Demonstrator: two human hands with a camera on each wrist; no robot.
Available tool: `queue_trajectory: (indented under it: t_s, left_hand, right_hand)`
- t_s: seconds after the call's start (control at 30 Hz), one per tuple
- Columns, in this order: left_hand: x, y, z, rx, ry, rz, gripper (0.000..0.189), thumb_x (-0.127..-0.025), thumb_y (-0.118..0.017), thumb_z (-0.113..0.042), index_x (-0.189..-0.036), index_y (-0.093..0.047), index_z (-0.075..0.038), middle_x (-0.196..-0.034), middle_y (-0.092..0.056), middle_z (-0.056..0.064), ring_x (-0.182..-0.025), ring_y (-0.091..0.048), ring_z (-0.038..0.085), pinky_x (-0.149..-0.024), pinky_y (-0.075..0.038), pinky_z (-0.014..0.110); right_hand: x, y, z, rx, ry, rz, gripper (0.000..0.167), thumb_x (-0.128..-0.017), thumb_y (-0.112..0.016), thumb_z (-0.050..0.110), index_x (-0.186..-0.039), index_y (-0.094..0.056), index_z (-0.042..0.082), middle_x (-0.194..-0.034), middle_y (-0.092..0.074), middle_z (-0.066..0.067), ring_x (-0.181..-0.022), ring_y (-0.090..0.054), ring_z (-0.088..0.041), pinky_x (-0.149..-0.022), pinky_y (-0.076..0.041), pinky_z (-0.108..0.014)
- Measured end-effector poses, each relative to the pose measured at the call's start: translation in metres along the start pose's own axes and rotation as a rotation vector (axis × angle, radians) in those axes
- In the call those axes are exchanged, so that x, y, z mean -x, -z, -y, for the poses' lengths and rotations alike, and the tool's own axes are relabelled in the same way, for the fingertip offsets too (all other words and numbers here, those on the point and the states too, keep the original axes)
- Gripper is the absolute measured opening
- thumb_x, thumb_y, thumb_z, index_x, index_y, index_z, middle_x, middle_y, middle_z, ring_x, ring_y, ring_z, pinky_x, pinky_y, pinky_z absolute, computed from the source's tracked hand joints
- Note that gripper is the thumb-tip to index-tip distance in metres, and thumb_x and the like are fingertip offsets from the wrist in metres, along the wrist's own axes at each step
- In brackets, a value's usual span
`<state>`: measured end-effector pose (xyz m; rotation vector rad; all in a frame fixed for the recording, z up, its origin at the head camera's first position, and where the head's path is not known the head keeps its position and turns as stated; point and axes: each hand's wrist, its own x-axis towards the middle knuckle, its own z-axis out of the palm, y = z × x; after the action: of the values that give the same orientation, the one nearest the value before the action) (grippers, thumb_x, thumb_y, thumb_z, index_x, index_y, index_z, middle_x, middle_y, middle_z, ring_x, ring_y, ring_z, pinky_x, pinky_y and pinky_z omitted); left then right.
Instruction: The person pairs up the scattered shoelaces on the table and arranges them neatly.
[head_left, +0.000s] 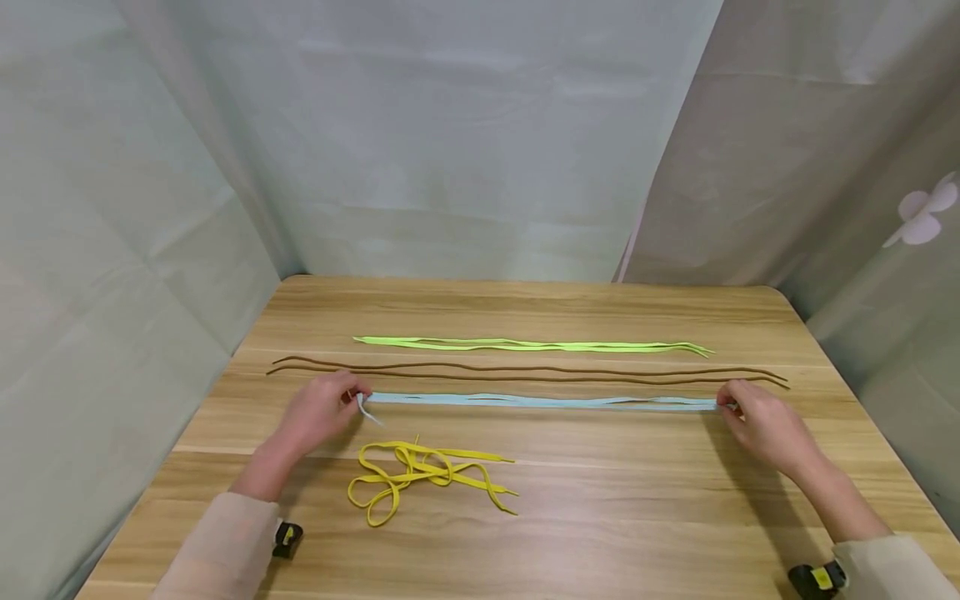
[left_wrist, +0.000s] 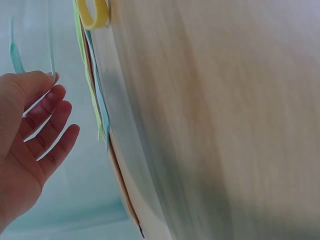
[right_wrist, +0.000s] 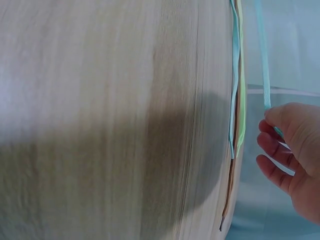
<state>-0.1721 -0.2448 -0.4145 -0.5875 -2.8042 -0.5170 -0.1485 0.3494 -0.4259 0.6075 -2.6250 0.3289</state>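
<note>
A light blue shoelace is stretched taut between my two hands. My left hand pinches one end between thumb and forefinger, and a short loose tail hangs past the fingers. Toward the other end, my right hand pinches the lace in the same way, its remaining fingers loosely bent. Both wrist views show the held lace raised off the table. A second light blue shoelace lies straight on the wood; from above, the two run almost together.
Behind the blue laces, two thin brown laces lie lengthwise. Farther back are neon green laces, laid straight. A tangled yellow shoelace lies nearer me, left of centre. The wooden table meets hanging cloth at the back.
</note>
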Motion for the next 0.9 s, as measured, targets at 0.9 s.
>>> queue_trajectory:
  t_s: [0.9]
  left_hand:
    - [0.013,0.006,0.044,-0.039,0.136,0.121,0.008,-0.083,-0.063,-0.004,-0.085,-0.068,-0.010,-0.085,-0.067,0.007,-0.073,-0.060,0.021,-0.061,-0.047,0.041]
  right_hand:
    - [0.003,-0.008,-0.017,0.009,0.001,0.057,0.023,-0.065,-0.072,-0.005,-0.075,-0.056,0.008,-0.070,-0.053,0.001,-0.061,-0.049,-0.011,-0.050,-0.041,-0.030]
